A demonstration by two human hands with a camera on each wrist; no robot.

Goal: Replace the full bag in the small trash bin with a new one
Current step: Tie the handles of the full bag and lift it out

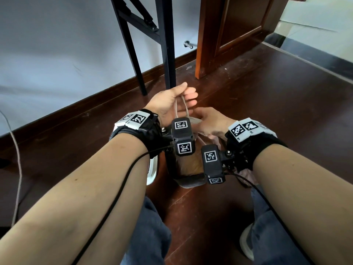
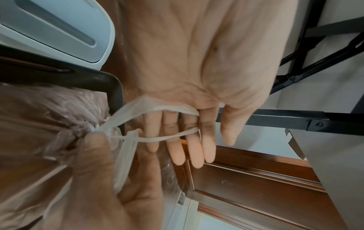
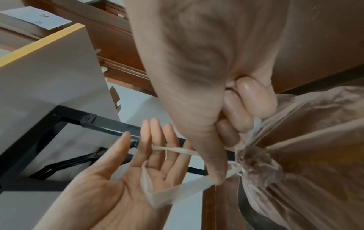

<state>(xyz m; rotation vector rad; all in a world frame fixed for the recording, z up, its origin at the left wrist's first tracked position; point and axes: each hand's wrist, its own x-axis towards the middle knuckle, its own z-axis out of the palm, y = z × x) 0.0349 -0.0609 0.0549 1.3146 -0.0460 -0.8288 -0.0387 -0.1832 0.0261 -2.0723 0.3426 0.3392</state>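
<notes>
A translucent trash bag [image 2: 39, 124] [image 3: 305, 132], gathered at the neck, sits in the small dark bin [image 1: 191, 181], whose rim [image 2: 88, 77] shows beside it. Its white drawstring [image 2: 157, 139] [image 3: 177, 191] [image 1: 183, 106] is drawn out in a loop. My left hand [image 1: 188, 92] [image 2: 210, 149] is held above the bin with straight fingers, the loop hooked round them. My right hand [image 1: 206, 119] [image 3: 222, 140] grips the bag's gathered neck with curled fingers, and its thumb presses at the knot. Wrist cameras hide most of the bag in the head view.
A white lid [image 1: 152, 171] [image 2: 59, 31] lies left of the bin on the dark wooden floor. Black table legs [image 1: 170, 44] stand just beyond my hands, with a brown wooden door [image 1: 238, 25] to their right. A cable [image 1: 17, 150] trails at far left. My knees are below.
</notes>
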